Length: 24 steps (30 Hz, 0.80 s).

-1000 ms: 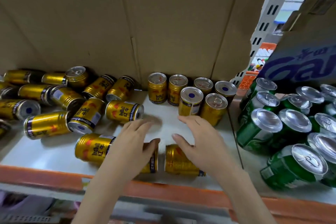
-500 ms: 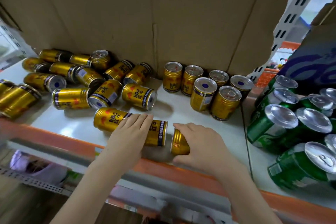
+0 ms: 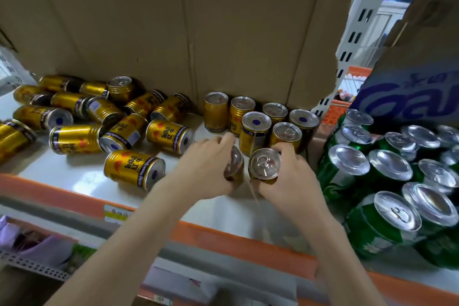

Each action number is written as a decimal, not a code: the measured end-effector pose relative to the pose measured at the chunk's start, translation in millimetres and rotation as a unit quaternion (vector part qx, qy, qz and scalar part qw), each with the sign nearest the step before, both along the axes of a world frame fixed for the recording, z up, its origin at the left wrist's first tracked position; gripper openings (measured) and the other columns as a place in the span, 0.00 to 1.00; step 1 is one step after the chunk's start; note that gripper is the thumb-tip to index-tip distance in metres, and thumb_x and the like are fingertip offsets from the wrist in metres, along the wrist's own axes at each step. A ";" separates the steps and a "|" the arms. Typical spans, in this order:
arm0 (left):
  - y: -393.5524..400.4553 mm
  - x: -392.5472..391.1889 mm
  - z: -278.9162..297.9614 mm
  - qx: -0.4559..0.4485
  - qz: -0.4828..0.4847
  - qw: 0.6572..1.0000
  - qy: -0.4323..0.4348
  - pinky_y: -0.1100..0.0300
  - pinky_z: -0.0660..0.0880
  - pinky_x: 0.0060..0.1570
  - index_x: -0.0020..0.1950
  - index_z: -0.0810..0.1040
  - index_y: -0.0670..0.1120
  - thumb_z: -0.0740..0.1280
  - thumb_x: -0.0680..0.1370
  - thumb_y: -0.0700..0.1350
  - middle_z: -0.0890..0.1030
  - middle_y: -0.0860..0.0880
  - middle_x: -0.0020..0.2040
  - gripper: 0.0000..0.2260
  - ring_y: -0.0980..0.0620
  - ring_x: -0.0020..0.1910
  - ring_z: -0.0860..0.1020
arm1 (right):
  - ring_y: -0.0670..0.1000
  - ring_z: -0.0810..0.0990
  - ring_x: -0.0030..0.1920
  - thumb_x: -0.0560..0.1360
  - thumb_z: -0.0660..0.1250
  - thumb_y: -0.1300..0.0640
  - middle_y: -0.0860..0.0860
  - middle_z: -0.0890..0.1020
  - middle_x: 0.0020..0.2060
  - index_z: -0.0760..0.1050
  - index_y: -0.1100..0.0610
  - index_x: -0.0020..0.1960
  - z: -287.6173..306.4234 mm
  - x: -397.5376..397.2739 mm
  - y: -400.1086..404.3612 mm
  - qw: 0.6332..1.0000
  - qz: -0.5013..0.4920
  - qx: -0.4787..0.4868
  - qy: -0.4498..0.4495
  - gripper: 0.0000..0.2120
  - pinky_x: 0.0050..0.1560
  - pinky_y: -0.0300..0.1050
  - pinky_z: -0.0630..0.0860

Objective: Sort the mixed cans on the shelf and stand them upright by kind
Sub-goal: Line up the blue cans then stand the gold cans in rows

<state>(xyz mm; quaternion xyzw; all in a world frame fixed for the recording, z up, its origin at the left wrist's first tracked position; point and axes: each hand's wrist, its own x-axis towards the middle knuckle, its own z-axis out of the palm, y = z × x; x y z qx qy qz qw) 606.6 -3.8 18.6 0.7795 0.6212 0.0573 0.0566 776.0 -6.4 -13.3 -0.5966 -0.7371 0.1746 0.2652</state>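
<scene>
My left hand (image 3: 206, 169) grips a gold can (image 3: 234, 164), tilted with its top toward the right. Close beside it, my right hand (image 3: 288, 176) grips a second gold can (image 3: 264, 163), held nearly upright with its silver top facing me. Both sit just in front of a group of upright gold cans (image 3: 255, 129) at the back middle of the white shelf (image 3: 74, 171). Several gold cans (image 3: 74, 117) lie on their sides at the left; the nearest one (image 3: 134, 169) lies left of my left hand. Green cans (image 3: 387, 181) stand crowded at the right.
A cardboard wall (image 3: 173, 32) closes the back of the shelf. An orange shelf lip (image 3: 236, 241) runs along the front edge. A blue printed carton (image 3: 409, 97) stands behind the green cans. A lower shelf with purple packs (image 3: 37, 243) shows at bottom left.
Both hands closed around the two lying cans near the front edge, lifted them and turned them toward upright, moving back toward the upright group. The camera view shifted.
</scene>
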 end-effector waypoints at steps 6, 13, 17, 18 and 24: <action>20.1 36.5 -27.7 0.011 -0.007 0.999 -0.033 0.55 0.65 0.63 0.76 0.52 0.45 0.69 0.73 0.43 0.57 0.45 0.73 0.36 0.43 0.67 0.65 | 0.53 0.69 0.64 0.71 0.70 0.55 0.52 0.66 0.66 0.62 0.57 0.70 -10.6 11.1 0.9 0.998 -0.048 0.021 0.023 0.30 0.58 0.41 0.65; 28.5 38.4 -36.3 0.014 -0.012 0.999 -0.041 0.56 0.62 0.68 0.77 0.46 0.47 0.66 0.76 0.41 0.46 0.48 0.77 0.37 0.44 0.72 0.59 | 0.52 0.59 0.72 0.74 0.67 0.53 0.53 0.63 0.72 0.57 0.57 0.75 -13.8 12.4 2.0 0.998 -0.042 0.035 -0.039 0.33 0.69 0.43 0.58; 19.0 26.5 -36.5 0.006 -0.004 1.000 -0.027 0.50 0.62 0.69 0.76 0.43 0.53 0.68 0.75 0.47 0.44 0.45 0.77 0.40 0.41 0.73 0.56 | 0.59 0.63 0.71 0.70 0.72 0.54 0.56 0.69 0.69 0.63 0.60 0.72 -11.4 1.9 1.0 0.986 -0.078 0.071 -0.129 0.35 0.70 0.54 0.59; 15.5 20.4 -34.7 0.008 0.009 0.999 -0.041 0.50 0.61 0.69 0.76 0.44 0.53 0.67 0.76 0.50 0.47 0.45 0.77 0.38 0.42 0.73 0.57 | 0.61 0.69 0.67 0.66 0.76 0.56 0.58 0.73 0.65 0.68 0.62 0.69 -11.5 -2.3 2.1 0.982 -0.083 0.099 -0.134 0.35 0.67 0.58 0.64; -13.2 -51.2 -23.8 0.064 0.082 0.993 -0.051 0.57 0.58 0.69 0.76 0.54 0.54 0.58 0.79 0.57 0.59 0.55 0.74 0.27 0.52 0.72 0.57 | 0.62 0.74 0.61 0.66 0.75 0.59 0.58 0.78 0.57 0.74 0.62 0.62 -5.2 -44.8 7.2 0.973 -0.056 0.211 -0.075 0.26 0.62 0.58 0.70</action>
